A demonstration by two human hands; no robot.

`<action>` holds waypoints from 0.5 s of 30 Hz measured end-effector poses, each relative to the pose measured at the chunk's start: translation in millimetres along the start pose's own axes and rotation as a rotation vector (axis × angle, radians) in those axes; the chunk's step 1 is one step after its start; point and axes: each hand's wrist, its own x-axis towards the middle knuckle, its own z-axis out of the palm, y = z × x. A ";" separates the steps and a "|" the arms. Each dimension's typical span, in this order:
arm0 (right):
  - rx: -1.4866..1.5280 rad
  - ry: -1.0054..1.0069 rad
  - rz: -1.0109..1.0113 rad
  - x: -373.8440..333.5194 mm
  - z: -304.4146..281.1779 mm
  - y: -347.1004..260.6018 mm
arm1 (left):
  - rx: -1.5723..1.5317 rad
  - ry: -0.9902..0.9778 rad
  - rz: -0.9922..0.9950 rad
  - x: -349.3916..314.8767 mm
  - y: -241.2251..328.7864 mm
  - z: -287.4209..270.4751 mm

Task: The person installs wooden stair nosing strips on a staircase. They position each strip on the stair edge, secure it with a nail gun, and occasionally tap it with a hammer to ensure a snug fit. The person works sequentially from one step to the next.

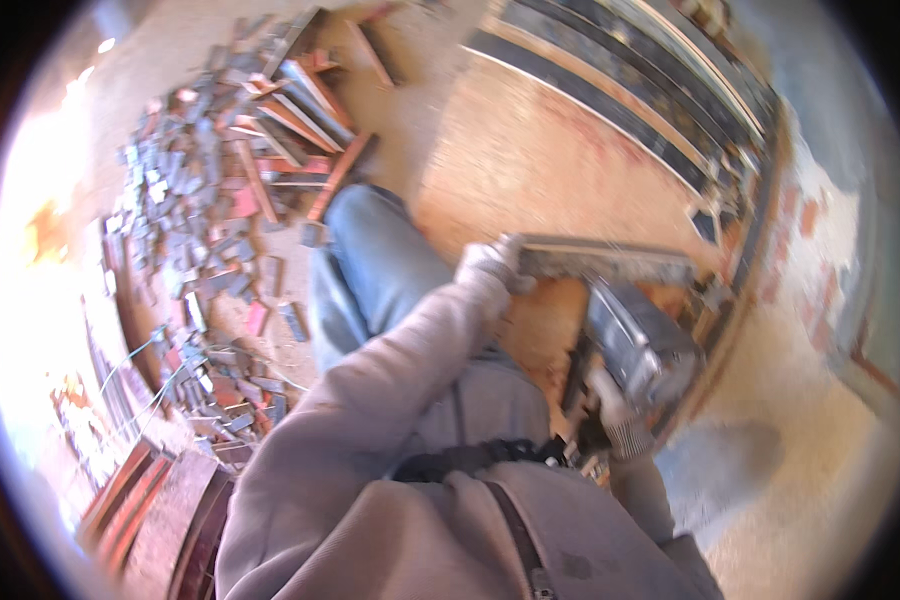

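Observation:
My left hand, in a pale glove, is closed round the left end of a dark-edged wooden board. The board lies across the wooden worktop. Just below the board's right half stands a dark grey boxy tool, its exact kind blurred. My right hand, also gloved, is against the near side of this tool with its fingers curled. What exactly those fingers grip is partly hidden by the tool and the blur.
Long dark boards lie side by side along the worktop's far side. To the left, the floor holds a heap of small wood offcuts and longer reddish strips. Stacked planks stand at lower left. A wall rises at right.

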 end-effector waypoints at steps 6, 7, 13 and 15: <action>-0.398 0.550 0.020 -0.9 49.2 34.4 | -0.162 0.258 0.262 -18.7 65.4 -104.0; -0.283 0.620 0.037 1.4 55.7 32.4 | -0.231 0.266 0.299 -22.4 78.6 -131.2; -0.028 0.495 0.234 10.3 68.0 2.8 | -0.742 0.134 0.126 -50.2 88.7 -212.8; -0.063 0.476 0.333 16.1 72.9 -6.6 | -0.670 -0.026 0.117 -61.4 73.8 -199.2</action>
